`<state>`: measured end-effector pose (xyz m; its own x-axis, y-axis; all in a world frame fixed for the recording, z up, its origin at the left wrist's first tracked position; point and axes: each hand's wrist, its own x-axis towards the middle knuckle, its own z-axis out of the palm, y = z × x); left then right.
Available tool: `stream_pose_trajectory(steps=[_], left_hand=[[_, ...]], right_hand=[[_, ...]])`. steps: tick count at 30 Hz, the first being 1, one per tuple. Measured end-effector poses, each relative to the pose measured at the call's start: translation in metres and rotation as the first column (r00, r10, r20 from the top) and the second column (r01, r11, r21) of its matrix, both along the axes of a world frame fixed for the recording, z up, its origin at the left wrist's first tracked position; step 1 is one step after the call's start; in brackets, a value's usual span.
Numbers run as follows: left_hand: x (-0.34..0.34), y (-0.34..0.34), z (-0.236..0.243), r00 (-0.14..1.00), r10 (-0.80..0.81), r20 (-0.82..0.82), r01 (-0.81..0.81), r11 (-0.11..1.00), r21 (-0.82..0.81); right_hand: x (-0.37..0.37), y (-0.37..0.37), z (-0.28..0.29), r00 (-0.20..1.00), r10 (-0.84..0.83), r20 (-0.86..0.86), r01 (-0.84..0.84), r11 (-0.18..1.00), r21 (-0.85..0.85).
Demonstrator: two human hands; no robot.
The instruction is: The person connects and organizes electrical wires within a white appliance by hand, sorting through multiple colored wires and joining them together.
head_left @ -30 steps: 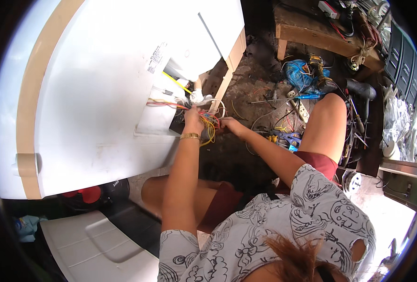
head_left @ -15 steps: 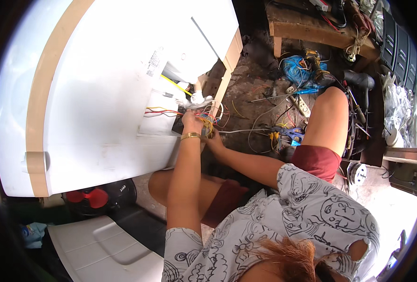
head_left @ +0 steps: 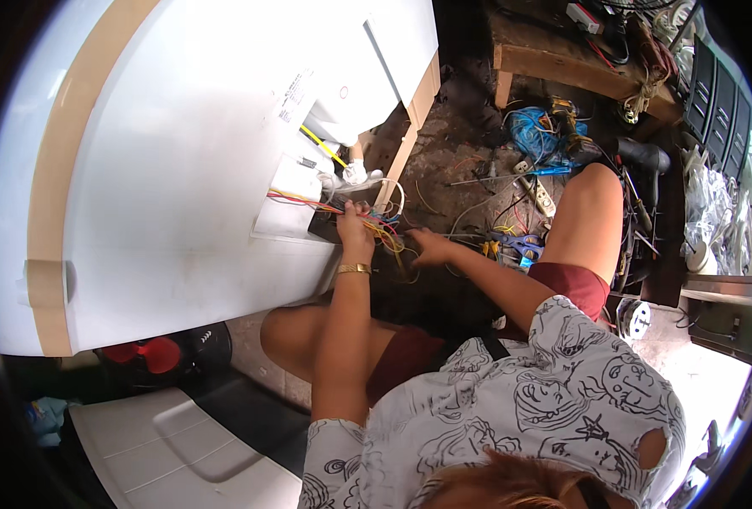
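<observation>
A large white appliance casing (head_left: 181, 170) fills the left side, with an opening at its right edge. From that opening a bundle of thin red, yellow, orange and blue wires (head_left: 378, 226) spreads out. My left hand (head_left: 355, 224), with a gold band at the wrist, is closed round the bundle close to the casing. Just right of the loose wire ends, my right hand (head_left: 429, 247) has its fingers apart and nothing visible in them. A yellow strip (head_left: 323, 147) and a white plastic-wrapped part (head_left: 355, 173) sit in the opening above my left hand.
On the dark floor to the right lie a power strip (head_left: 535, 188), a blue-handled screwdriver (head_left: 552, 170), blue-handled pliers (head_left: 524, 246), a blue plastic bag (head_left: 529, 134) and a yellow-black drill (head_left: 566, 119). A wooden bench (head_left: 554, 65) stands beyond. A red fan blade (head_left: 151, 354) is at lower left.
My right hand has moved right, away from the wires, and its fingers have spread. My left hand keeps hold of the bundle, which now shows more plainly.
</observation>
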<state>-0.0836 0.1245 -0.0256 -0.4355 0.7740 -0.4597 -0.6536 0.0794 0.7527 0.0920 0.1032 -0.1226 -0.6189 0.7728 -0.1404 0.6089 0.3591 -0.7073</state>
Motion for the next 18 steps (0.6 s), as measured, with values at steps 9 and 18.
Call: stream_pose_trajectory(steps=[9, 18], left_hand=[[-0.057, -0.039, -0.025, 0.999, 0.039, -0.012, -0.039, 0.998, 0.056], [-0.045, -0.032, -0.018, 0.999, 0.043, 0.015, -0.044, 0.994, 0.096]], right_hand=[[-0.088, -0.034, 0.068, 0.761, -0.382, -0.524, 0.108, 0.871, -0.48], [-0.079, -0.013, 0.043, 0.888, -0.319, -0.33, 0.291, 0.948, -0.133]])
